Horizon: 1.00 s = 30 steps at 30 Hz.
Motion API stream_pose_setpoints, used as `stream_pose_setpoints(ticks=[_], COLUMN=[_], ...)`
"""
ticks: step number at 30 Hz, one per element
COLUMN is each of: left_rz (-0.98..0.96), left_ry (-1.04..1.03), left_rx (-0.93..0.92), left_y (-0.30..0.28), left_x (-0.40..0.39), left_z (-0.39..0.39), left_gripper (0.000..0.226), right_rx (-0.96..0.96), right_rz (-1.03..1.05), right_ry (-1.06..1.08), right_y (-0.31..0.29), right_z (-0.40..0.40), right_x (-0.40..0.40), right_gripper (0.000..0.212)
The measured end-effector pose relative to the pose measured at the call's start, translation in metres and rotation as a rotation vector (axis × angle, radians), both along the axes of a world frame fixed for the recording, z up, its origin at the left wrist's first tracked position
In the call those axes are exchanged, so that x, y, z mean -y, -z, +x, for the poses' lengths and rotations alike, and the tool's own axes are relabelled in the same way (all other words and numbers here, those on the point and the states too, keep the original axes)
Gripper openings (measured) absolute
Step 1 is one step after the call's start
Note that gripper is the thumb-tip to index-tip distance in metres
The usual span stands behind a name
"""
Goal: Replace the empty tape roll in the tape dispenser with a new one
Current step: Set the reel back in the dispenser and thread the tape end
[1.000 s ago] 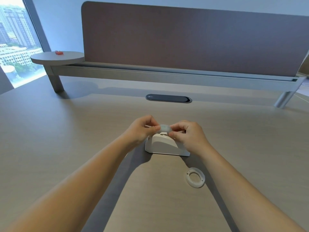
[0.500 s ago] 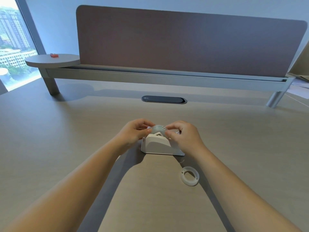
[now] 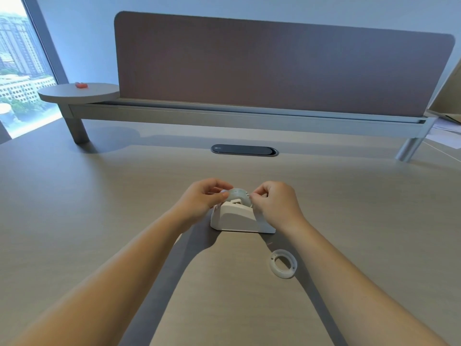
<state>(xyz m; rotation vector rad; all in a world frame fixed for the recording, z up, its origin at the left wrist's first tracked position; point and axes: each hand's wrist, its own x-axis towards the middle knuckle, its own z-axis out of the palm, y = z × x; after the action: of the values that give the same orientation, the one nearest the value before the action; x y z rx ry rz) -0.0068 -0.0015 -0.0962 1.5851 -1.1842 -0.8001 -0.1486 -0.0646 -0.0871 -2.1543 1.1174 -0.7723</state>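
Pale wood-grain desk (image 3: 74, 208) under cool window light, seen from above the forearms. White tape dispenser (image 3: 237, 218) sits on the desk at centre, just near of the middle, base flat. Tape roll (image 3: 239, 195) — pale, translucent, with its hub face showing — stands on edge at the top of the dispenser, seated in or just above its cradle; which, cannot tell. Left hand (image 3: 202, 198) pinches the roll's left edge, thumb tip on the rim, other fingers curled. Right hand (image 3: 275, 204) closes on the roll's right side, fingers bent tight around it, covering the dispenser's right end. Empty white tape core (image 3: 283, 263) lies flat on the desk near and right of the dispenser, apart from it, beside the right forearm. Farther back — dark oval cable grommet (image 3: 244, 149) set in the desk, then a raised grey rail carrying a brown divider panel (image 3: 274, 66). Round side shelf (image 3: 79, 94) at far left holds a small red object (image 3: 81, 85).
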Motion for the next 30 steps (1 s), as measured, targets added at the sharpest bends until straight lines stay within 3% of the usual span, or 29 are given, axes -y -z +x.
stream_pose_setpoints(ticks=[6, 11, 15, 20, 24, 30], left_rz=[0.01, 0.011, 0.005, 0.043, 0.053, 0.072], left_ry=[-0.012, -0.017, 0.011, 0.035, 0.026, 0.013], left_rx=[0.003, 0.015, 0.003, 0.095, 0.147, 0.231], left_y=[0.0, 0.001, -0.001, -0.004, -0.003, -0.004], left_x=[-0.001, -0.001, -0.004, -0.004, -0.003, -0.003], left_z=[0.0, -0.001, -0.003, -0.006, -0.007, -0.006], left_gripper=[0.018, 0.022, 0.016, 0.02, 0.029, 0.029], right_rx=[-0.011, -0.009, 0.084, 0.043, -0.065, -0.059], right_rz=[0.163, 0.114, 0.284, 0.401, 0.404, 0.38], right_ry=[-0.037, -0.047, -0.049, -0.096, -0.198, -0.083], right_y=[-0.007, -0.006, -0.011, -0.019, -0.021, -0.027], right_z=[-0.002, -0.001, 0.001, 0.0, -0.003, -0.011], right_x=[0.005, 0.0, 0.004, 0.01, 0.01, 0.024], right_gripper=[0.015, 0.012, 0.023, 0.028, 0.027, 0.027])
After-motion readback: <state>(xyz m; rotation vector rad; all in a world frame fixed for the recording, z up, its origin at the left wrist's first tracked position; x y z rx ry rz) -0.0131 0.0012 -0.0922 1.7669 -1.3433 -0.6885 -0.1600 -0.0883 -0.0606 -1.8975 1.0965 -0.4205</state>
